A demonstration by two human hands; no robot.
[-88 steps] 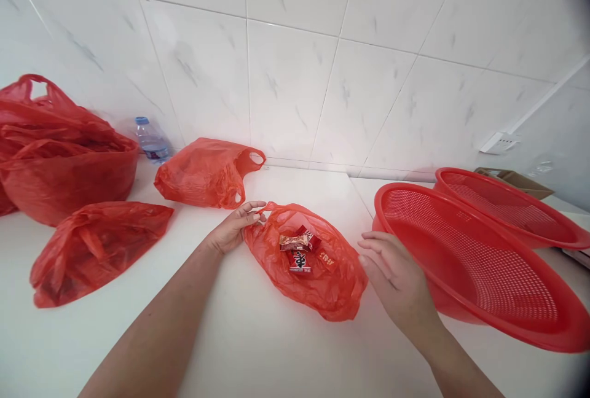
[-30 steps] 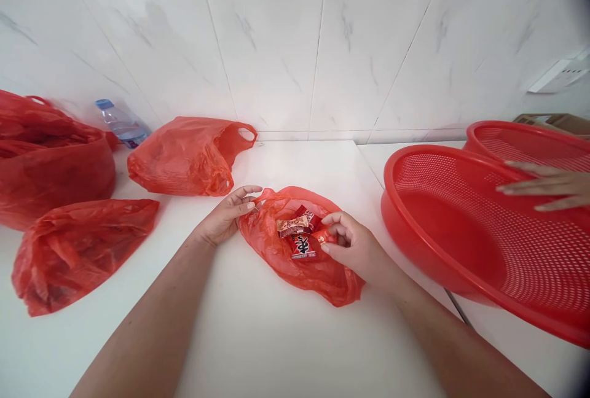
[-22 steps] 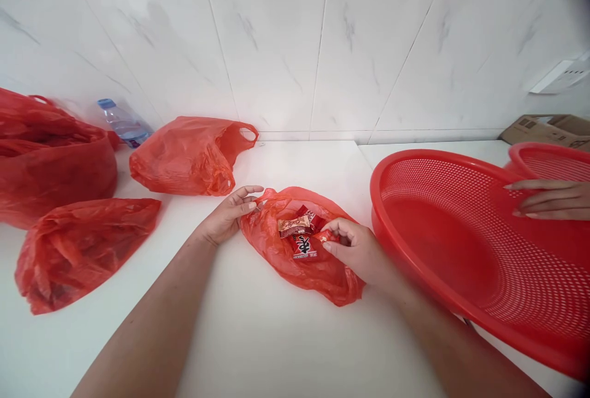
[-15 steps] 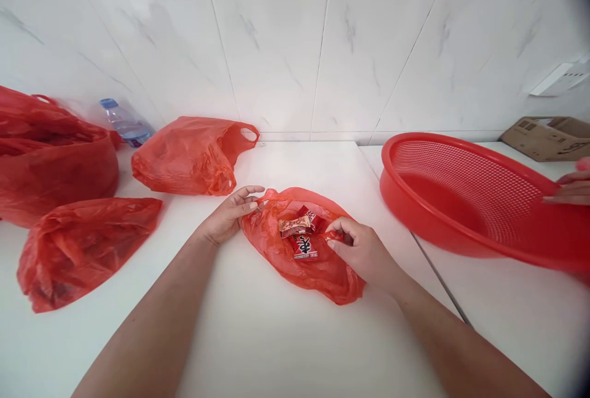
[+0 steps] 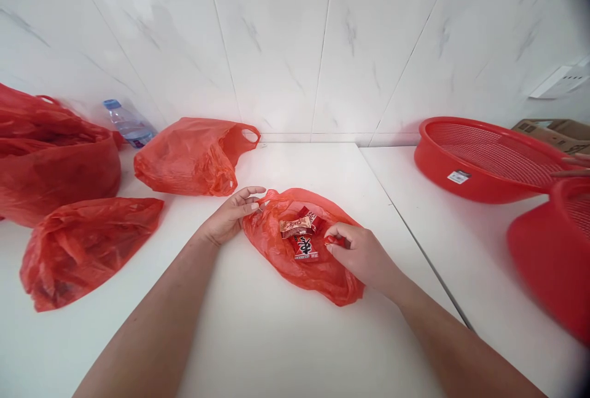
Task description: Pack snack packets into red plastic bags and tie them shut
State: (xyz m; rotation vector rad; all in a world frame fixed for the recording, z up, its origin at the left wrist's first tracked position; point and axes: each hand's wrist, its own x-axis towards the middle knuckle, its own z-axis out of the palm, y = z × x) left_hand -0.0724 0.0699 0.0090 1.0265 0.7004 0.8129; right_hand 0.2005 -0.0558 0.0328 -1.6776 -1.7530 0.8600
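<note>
In front of me a red plastic bag [image 5: 286,269] lies with its mouth spread open. Inside it are several small wrapped snacks, among them a brown-and-gold packet [image 5: 295,226] and a red packet with black lettering [image 5: 306,249]. My left hand [image 5: 235,214] pinches the bag's far left rim between thumb and fingers. Over the right side of the opening, my right hand [image 5: 364,257] is closed on a small red wrapped snack [image 5: 336,241], mostly covered by the fingers.
Another red bag [image 5: 184,158] stands behind, with a further one [image 5: 87,250] at left beside a bag-filled red tub [image 5: 59,174] and a water bottle [image 5: 129,124]. At right are a red sieve basket [image 5: 433,164], a second basket [image 5: 544,250], a cardboard box [image 5: 553,134] and another person's hand [image 5: 576,166].
The red basket at right has shifted back and right, and a second basket now shows in front of it. My hands and the bag have hardly moved.
</note>
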